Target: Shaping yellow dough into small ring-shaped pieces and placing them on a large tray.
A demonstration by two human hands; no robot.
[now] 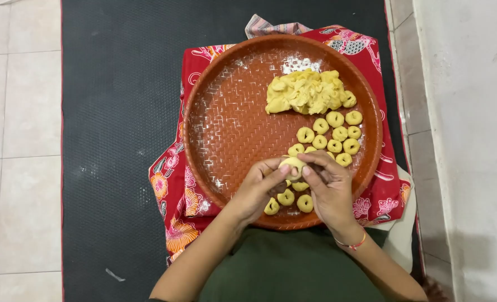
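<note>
A round brown woven tray [226, 123] lies on a red patterned cloth [173, 196]. A lump of yellow dough [307, 92] sits at its far right side. Several small ring-shaped dough pieces [335, 134] lie in rows below the lump, and a few more dough rings [287, 198] rest near the tray's front edge. My left hand [257, 187] and my right hand [329, 187] meet above the front of the tray. Together their fingertips pinch one small dough piece [292, 166]. A thin bracelet is on my right wrist.
The tray and cloth rest on a black mat [120, 140] over a pale tiled floor [19, 140]. A white wall [472, 140] runs along the right. Flour dusts the tray's left half. My green garment [293, 268] fills the bottom centre.
</note>
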